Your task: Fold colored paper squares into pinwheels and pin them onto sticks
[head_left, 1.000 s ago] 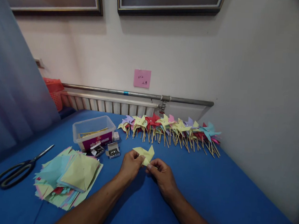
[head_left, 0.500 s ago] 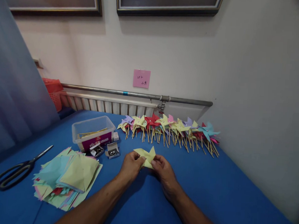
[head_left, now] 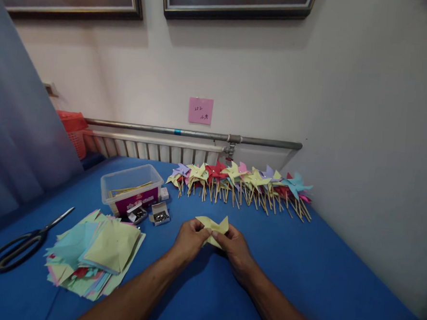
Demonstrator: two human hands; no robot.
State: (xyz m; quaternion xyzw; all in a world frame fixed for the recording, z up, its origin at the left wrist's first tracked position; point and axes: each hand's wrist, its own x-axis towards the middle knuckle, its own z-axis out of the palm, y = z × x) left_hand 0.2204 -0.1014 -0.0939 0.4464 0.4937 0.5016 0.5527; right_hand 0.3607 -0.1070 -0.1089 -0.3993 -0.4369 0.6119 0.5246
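Observation:
A pale yellow paper pinwheel (head_left: 214,226) is held between my two hands above the blue table, its points folded in toward the middle. My left hand (head_left: 191,238) pinches its left side, thumb on the front near the centre. From the right, my right hand (head_left: 235,248) grips it, with that thumb also pressed near the centre. The thumb tips almost meet. Fingers behind the paper are hidden, and no stick shows on this pinwheel. Beyond it lies a row of finished pinwheels (head_left: 256,178) in several colours on wooden sticks.
On the left are a stack of coloured paper squares (head_left: 112,245) and black-handled scissors (head_left: 31,243). Behind them stand a clear plastic box (head_left: 131,186) holding sticks and small open boxes of metal pins (head_left: 160,216). A radiator (head_left: 156,149) and pipe run along the wall.
My right thumb has moved inward from the paper's right edge to near its centre. The yellow pinwheel has turned and tilted slightly, and both hands still hold it.

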